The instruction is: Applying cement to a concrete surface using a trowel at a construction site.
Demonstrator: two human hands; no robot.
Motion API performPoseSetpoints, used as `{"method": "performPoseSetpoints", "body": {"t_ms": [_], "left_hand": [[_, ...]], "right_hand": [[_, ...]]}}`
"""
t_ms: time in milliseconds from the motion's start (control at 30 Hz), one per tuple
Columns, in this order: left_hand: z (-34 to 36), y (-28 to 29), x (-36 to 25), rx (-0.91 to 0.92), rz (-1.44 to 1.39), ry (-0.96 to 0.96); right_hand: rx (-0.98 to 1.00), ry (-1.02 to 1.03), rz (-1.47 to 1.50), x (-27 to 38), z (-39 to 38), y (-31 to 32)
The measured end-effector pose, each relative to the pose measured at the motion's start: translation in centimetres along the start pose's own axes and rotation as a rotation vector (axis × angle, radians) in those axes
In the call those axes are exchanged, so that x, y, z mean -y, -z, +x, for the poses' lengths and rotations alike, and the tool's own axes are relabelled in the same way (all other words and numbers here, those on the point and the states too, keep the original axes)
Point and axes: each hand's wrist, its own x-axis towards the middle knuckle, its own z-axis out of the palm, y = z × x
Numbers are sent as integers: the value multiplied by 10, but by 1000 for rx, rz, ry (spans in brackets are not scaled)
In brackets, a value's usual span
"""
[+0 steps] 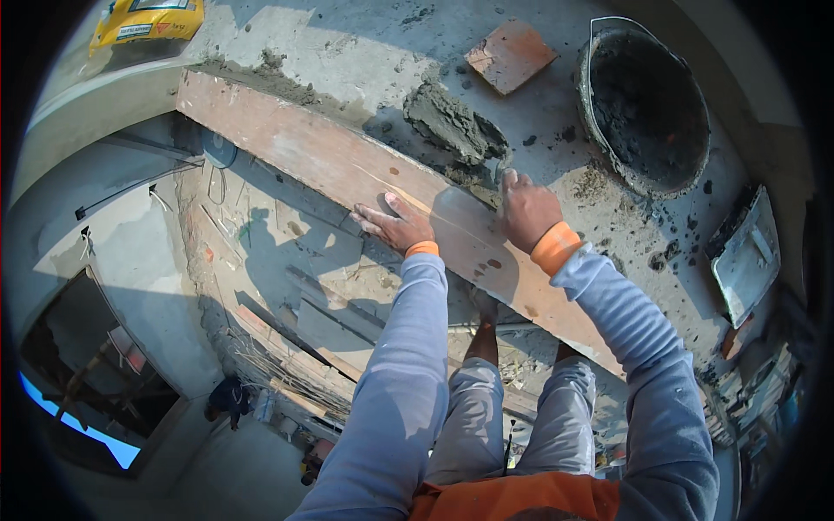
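Note:
A long wooden plank stretches diagonally across the edge of the concrete surface. On it my left hand rests with its fingers stretched out, holding nothing. My right hand is closed around the handle of a trowel, above the plank's far edge. Grey mortar lies in a thick heap at the trowel's blade and hides most of it; only the metal neck shows near my fingers. More wet mortar runs along the plank's far side at the left.
A bucket of dark mortar stands at the far right, beside a reddish square tile. A plastering float lies farther right. At the far left sits a yellow bag. Below are scattered boards and another person.

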Motion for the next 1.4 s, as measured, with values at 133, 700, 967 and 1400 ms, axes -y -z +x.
{"method": "performPoseSetpoints", "body": {"t_ms": [133, 700, 967, 1400], "left_hand": [[7, -4, 12, 0, 42, -33], [4, 9, -12, 52, 0, 82], [-3, 6, -19, 81, 51, 72], [17, -3, 30, 66, -1, 67]], "right_hand": [[319, 160, -75, 30, 10, -12], [392, 245, 23, 58, 40, -5], [308, 291, 173, 31, 24, 9], [-401, 215, 459, 52, 71, 42]]}}
